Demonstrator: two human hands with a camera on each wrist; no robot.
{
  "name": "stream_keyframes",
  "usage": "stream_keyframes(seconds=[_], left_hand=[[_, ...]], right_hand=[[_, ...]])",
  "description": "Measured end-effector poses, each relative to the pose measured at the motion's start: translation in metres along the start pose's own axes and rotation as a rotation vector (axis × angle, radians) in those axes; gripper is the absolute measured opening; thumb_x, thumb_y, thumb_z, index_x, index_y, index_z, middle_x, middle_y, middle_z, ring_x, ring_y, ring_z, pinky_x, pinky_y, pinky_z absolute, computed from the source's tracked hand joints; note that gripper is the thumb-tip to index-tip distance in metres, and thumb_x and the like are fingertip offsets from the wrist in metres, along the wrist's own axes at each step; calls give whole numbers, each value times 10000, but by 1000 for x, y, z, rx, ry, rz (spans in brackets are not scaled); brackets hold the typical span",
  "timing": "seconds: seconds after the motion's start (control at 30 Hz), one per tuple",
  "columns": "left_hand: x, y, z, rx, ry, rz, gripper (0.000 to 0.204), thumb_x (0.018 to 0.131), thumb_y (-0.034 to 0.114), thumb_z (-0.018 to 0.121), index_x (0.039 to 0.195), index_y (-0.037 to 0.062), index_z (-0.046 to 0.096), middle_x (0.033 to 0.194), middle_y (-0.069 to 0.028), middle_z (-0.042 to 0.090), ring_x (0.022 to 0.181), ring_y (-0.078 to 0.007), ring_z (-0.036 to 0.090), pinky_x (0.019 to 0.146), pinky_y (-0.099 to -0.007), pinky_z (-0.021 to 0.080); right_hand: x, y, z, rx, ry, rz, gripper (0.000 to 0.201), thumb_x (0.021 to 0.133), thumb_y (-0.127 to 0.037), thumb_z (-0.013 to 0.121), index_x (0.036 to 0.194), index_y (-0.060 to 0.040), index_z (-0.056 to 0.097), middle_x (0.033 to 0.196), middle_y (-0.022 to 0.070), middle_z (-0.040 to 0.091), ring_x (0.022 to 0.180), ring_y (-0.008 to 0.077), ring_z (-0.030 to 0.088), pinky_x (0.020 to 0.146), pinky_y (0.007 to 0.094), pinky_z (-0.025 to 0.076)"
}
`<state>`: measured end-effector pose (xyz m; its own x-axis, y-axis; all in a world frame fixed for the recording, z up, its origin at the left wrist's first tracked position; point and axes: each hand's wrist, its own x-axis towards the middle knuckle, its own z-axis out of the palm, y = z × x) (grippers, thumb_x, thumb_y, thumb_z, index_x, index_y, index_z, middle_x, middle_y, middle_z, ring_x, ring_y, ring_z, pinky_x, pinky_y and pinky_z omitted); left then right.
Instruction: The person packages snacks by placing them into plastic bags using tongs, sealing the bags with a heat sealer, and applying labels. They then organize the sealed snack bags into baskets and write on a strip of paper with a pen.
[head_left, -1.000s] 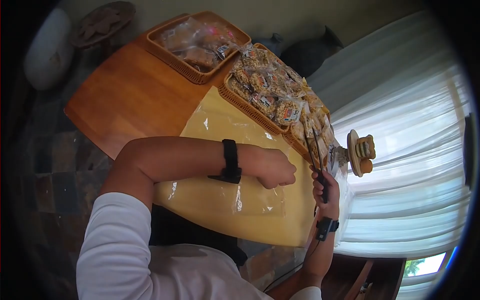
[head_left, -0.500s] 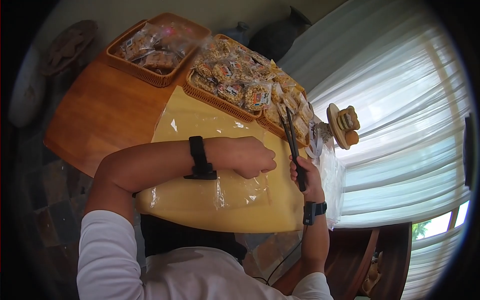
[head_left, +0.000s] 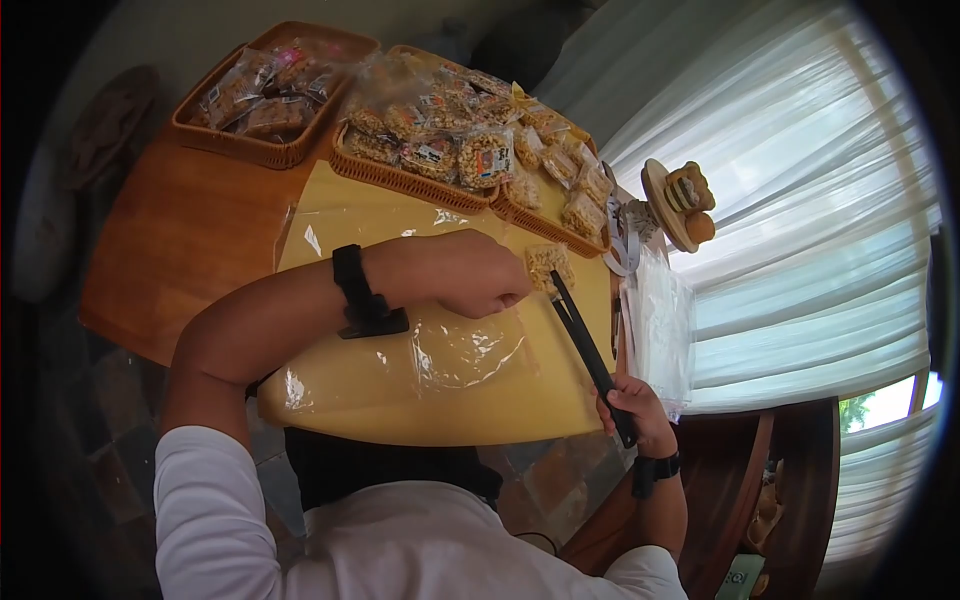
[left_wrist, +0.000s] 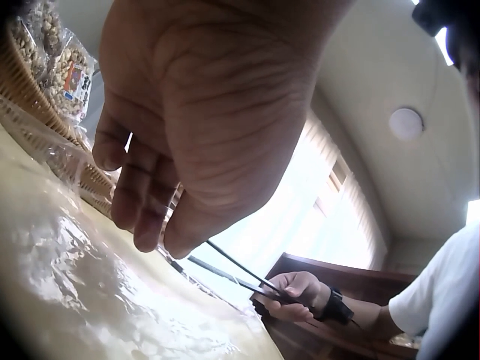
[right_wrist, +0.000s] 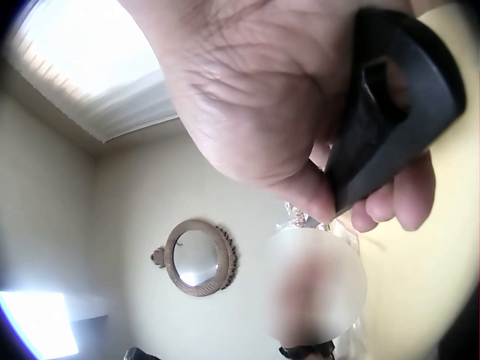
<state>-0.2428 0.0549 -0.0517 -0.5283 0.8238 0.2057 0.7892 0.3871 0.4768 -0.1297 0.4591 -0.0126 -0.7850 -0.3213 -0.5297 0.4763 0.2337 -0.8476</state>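
My right hand [head_left: 635,410] grips black tongs [head_left: 585,345] by the handle end; the handle [right_wrist: 435,75] fills the upper right of the right wrist view. The tong tips hold a square puffed-grain snack [head_left: 546,262], close beside my left hand's knuckles. That left hand [head_left: 480,275] is curled over a clear plastic bag [head_left: 450,355] spread flat on the yellow mat [head_left: 400,420], its fingers and thumb pinching near the bag's right end. In the left wrist view, fingers [left_wrist: 139,199] and thumb meet over shiny film, the pinched edge mostly hidden.
Behind the mat a wicker basket [head_left: 400,178] holds packaged grain snacks, and a joined basket [head_left: 550,228] holds lighter pieces. Farther left stands another wicker basket [head_left: 250,148] with wrapped food. Clear bags [head_left: 660,320] hang at the table's right edge, near a small round stand [head_left: 660,210].
The tongs have come back from the right-hand basket with a snack between their tips, toward my left hand. My left hand still holds its place over the bag. The head view has shifted.
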Motion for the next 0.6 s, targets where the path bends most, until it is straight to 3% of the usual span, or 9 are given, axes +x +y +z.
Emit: stream_keyframes(seconds=[0.17, 0.27, 0.33, 0.37, 0.6], left_hand=[[-2, 2, -6, -24, 15, 30, 53, 905, 161, 648, 907, 119, 681, 952, -64, 694, 898, -321, 696, 768, -466, 540], [-5, 11, -13, -69, -5, 47, 47, 890, 161, 668, 884, 116, 681, 932, -62, 691, 888, -315, 696, 759, -463, 537], [-3, 15, -14, -88, -21, 60, 50, 885, 162, 676, 874, 114, 682, 923, -64, 689, 884, -314, 696, 754, -461, 535], [-2, 16, -14, -85, -28, 62, 50, 880, 159, 683, 868, 111, 682, 919, -66, 688, 882, -317, 696, 752, -461, 534], [-1, 13, -10, -67, 4, 62, 57, 876, 160, 706, 868, 106, 691, 914, -71, 692, 875, -328, 695, 752, -460, 532]], right_hand=[[-23, -2, -12, -100, -103, 80, 321, 1009, -237, 718, 1181, 32, 695, 766, 73, 661, 611, 155, 644, 595, 288, 532], [-8, -14, -12, -164, -230, 160, 280, 1026, -190, 693, 1195, 33, 693, 806, 62, 683, 677, 140, 662, 649, 275, 533], [8, -23, -4, -360, -349, 127, 233, 1046, -140, 663, 1202, 32, 691, 869, 44, 711, 751, 111, 673, 695, 261, 537], [14, -30, 1, -412, -341, 169, 194, 1055, -109, 655, 1189, 26, 694, 918, 26, 729, 808, 88, 678, 736, 253, 541], [38, -37, 4, -517, -269, 143, 141, 1043, -58, 681, 1158, 16, 710, 911, 8, 728, 790, 71, 660, 722, 246, 534]])
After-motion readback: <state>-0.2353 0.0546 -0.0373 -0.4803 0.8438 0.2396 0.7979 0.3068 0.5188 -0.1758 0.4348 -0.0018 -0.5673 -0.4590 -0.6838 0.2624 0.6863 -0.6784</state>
